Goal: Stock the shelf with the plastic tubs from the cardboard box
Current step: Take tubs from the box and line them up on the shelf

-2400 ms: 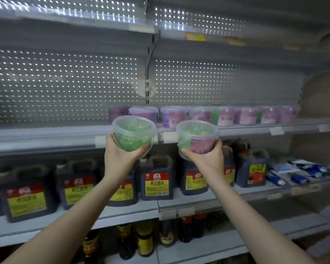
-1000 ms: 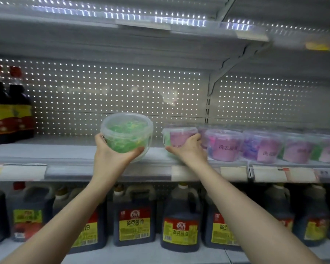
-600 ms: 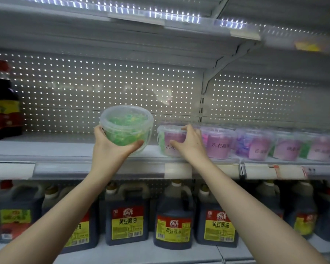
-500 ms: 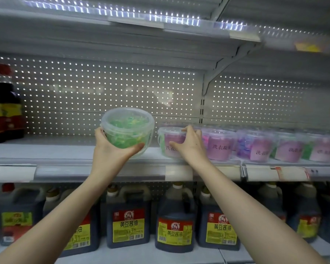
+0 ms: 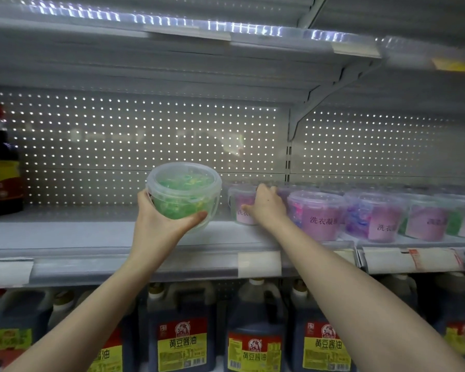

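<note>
My left hand (image 5: 161, 224) grips a clear lidded tub with green contents (image 5: 184, 193), held just above the front of the grey shelf (image 5: 91, 237). My right hand (image 5: 266, 208) is curled round a pink-labelled tub (image 5: 242, 208) that stands on the shelf, at the left end of a row of pink tubs (image 5: 317, 216). That row runs off to the right along the shelf. The cardboard box is out of view.
Dark sauce bottles (image 5: 0, 162) stand at the shelf's far left. Bare shelf lies between them and the green tub. Below, a row of soy sauce jugs (image 5: 183, 339) fills the lower shelf. Another shelf (image 5: 172, 30) hangs overhead, and a perforated back panel (image 5: 145, 146) closes the rear.
My right hand set its pink tub down on the shelf beside the row and pushed it back a little. My left hand stayed raised with the green tub.
</note>
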A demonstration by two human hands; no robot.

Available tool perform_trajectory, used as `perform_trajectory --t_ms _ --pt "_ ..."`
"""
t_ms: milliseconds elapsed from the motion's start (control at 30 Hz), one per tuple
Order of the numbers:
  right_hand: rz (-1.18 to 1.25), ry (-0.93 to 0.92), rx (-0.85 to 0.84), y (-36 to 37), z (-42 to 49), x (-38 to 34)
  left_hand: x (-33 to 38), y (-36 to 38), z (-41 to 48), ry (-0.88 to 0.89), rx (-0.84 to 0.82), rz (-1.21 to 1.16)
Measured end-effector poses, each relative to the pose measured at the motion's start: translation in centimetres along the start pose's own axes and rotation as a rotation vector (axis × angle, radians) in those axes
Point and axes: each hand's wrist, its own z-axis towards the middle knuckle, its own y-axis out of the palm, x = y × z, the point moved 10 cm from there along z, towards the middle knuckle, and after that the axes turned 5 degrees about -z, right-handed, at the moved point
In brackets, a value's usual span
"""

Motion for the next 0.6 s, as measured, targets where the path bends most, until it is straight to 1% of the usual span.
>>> perform_trajectory --t_ms 133,267,600 --pt "-0.012 -0.009 -0.056 0.3 1.4 -0.2 -0.7 -0.2 0.9 -0.012 0.009 0.004" --pt "-0.030 0.026 -0.103 0.0 2.1 -0.1 -0.9 0.0 1.1 -0.019 0.009 0.002" --pt "0.003 0.005 -0.045 -0.4 1.9 0.2 0.2 0.4 0.2 0.000 0.002 0.001"
